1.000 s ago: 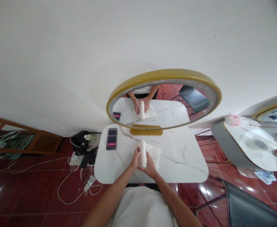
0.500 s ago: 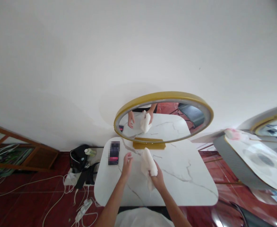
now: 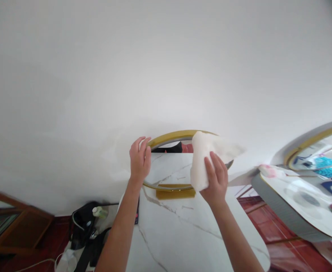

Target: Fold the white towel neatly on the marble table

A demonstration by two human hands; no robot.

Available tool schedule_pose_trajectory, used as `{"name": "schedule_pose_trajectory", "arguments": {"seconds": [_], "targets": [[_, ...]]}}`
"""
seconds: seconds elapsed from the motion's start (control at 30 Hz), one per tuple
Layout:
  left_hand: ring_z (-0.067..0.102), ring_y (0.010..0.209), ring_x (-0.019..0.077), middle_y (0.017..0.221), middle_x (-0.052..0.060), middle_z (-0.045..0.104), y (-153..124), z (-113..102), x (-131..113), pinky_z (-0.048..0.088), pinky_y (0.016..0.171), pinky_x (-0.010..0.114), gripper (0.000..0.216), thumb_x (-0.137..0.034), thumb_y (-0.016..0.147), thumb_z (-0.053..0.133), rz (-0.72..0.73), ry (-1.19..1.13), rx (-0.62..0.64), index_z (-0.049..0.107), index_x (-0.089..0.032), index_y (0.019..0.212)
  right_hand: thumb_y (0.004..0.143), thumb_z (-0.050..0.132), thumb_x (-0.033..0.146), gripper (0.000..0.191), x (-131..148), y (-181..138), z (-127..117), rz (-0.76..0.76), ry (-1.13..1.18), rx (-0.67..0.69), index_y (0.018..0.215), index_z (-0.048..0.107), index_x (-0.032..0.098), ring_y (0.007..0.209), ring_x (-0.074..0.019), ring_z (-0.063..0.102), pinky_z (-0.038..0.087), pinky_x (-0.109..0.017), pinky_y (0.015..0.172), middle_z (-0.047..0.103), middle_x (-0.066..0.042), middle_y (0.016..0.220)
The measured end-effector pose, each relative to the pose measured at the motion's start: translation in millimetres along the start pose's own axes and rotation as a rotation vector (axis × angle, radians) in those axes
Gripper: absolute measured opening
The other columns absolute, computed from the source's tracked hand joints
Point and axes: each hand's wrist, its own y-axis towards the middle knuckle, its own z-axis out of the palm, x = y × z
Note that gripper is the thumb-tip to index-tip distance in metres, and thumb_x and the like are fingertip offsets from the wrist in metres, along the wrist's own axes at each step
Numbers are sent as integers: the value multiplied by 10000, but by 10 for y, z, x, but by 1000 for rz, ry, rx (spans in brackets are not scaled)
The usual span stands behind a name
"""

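Note:
My right hand (image 3: 217, 175) grips a folded white cloth (image 3: 201, 160) in front of the right part of the oval mirror (image 3: 168, 166). A loose end of the cloth trails to the right, blurred, over the gold rim. My left hand (image 3: 140, 156) is at the mirror's left rim, fingers bent around the edge, and it covers that part of the frame. Below the glass, the gold base (image 3: 175, 192) rests on the white marbled table (image 3: 177, 230). A dark phone (image 3: 137, 217) is mostly hidden behind my left forearm.
To the right stands another white table (image 3: 304, 200) with a pink and white item (image 3: 270, 171) on it, beside a second gold-rimmed mirror (image 3: 298, 147). At the left are a black bag (image 3: 82, 223), a pale green bottle (image 3: 99, 212) and a wooden shelf (image 3: 21, 226). A white wall rises behind.
Both hands have moved up from over the table to the mirror. My right hand carried the cloth to the glass; my left took hold of the rim. The view has shifted upward.

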Motion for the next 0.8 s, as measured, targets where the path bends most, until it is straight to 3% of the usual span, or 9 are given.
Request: {"name": "schedule_pose_trajectory", "arguments": {"seconds": [0.17,0.37,0.43,0.57,0.67,0.8], "targets": [[546,924,179,930,50,589,196,168,79,415,859,318,359,-345,959,238,-27,-80,88,570,-209,972,766,545,236,732,97,302,206,-8,-97,132,1427,233,285,1337,-371,176,237,-554,1033,165,-53,1507],[558,842,166,841,20,600,175,255,158,422,785,290,372,-369,959,217,-105,-69,82,552,-217,902,651,638,222,920,327,55,509,-61,-116,428,1430,170,361,1251,-420,288,228,-577,1005,106,2,1521],[562,875,166,878,25,612,163,247,157,424,804,289,373,-371,957,218,-106,-75,76,556,-215,925,642,641,209,945,380,-97,618,-101,-80,519,1434,147,360,1219,-381,354,291,-501,993,145,13,1513],[564,918,168,931,31,619,142,239,154,423,837,295,364,-370,953,230,-106,-83,61,560,-215,956,689,555,155,912,416,-373,810,-266,60,668,1447,75,324,1244,-211,377,355,-289,970,241,74,1482],[566,940,172,957,39,625,135,246,158,420,863,303,362,-375,949,244,-104,-88,34,568,-215,968,717,532,162,874,406,-408,816,-268,49,653,1441,78,345,1260,-185,361,349,-285,980,263,91,1472],[569,942,173,961,41,630,136,245,163,426,860,307,373,-388,948,245,-114,-82,41,572,-214,986,785,543,321,741,397,-164,625,-146,-95,437,1419,168,398,1297,-310,289,206,-508,1061,226,46,1490]]}}
